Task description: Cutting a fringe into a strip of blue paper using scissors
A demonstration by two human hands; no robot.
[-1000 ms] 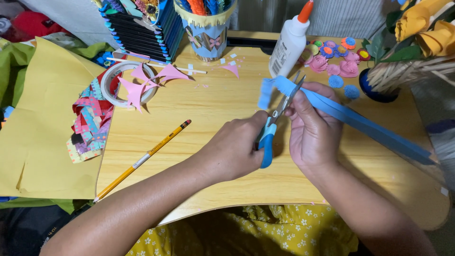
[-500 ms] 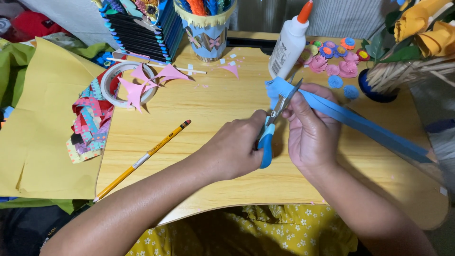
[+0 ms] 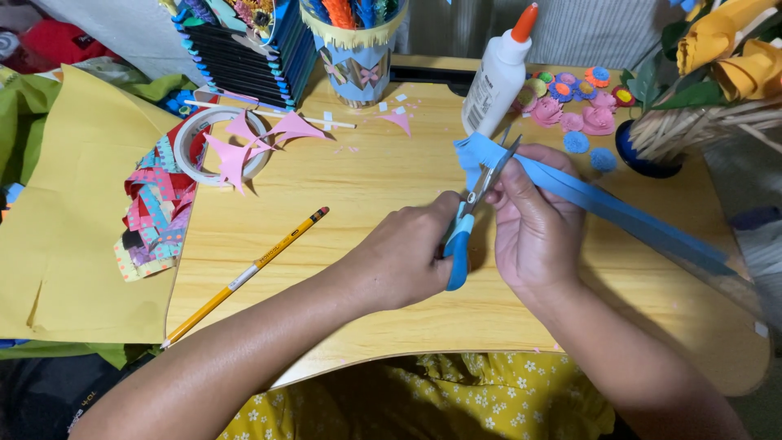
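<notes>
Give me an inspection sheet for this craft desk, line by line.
Surface: wooden desk, paper snippets scattered at the back.
Job's things: blue paper strip; scissors at its fringed end.
Clutter: pencil, tape roll under pink cutouts, glue bottle, paper flowers, yellow paper sheet.
Hands: left hand holds the scissors; right hand holds the strip.
Cables: nothing seen.
Surroundings: decorated cup, vase of sticks.

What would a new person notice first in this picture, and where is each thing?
At the centre of the wooden table, the left hand works blue-handled scissors on a long blue paper strip, held by the right hand. A white glue bottle stands just behind, and a yellow pencil lies to the left.
</notes>
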